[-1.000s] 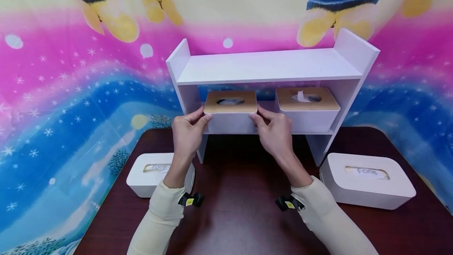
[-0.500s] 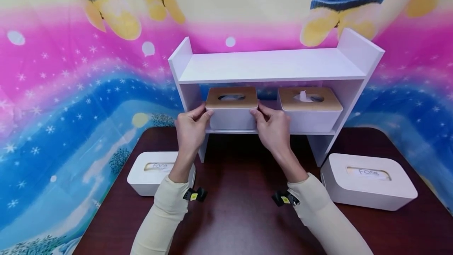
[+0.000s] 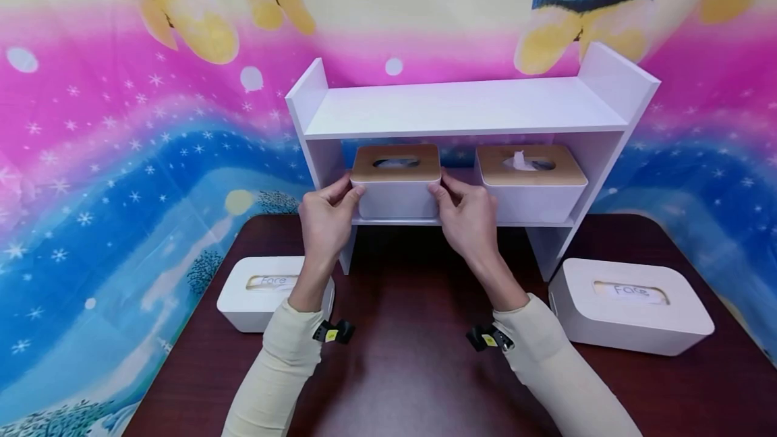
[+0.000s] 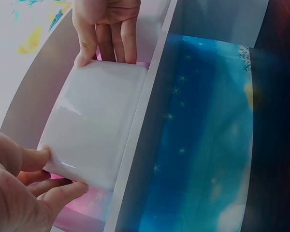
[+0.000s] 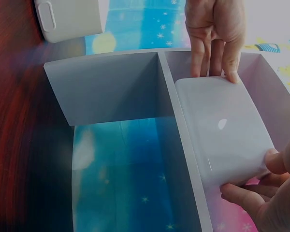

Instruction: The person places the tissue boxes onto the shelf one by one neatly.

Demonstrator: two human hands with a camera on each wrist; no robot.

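Observation:
A white tissue box (image 3: 397, 199) with a wood-coloured lid sits on the middle shelf, on its left side. My left hand (image 3: 326, 224) grips its left front corner, thumb on the front face and fingers along the side. At the right front corner my right hand (image 3: 470, 224) holds it the same way. In the left wrist view the box's smooth front (image 4: 94, 121) shows between both hands, close to the shelf's front edge. To the right stands a second wood-lidded tissue box (image 3: 531, 202), a tuft of tissue poking from its slot.
The white shelf unit (image 3: 461, 110) has raised side panels and an upper board above the boxes. On the dark red table (image 3: 394, 369), all-white tissue boxes stand at the left (image 3: 243, 299) and right (image 3: 631, 336). A patterned cloth (image 3: 152, 174) hangs behind.
The held tissue box has shifted back a little, so the shelf's front edge now shows below it. Both hands keep their grip. The other boxes stay in place.

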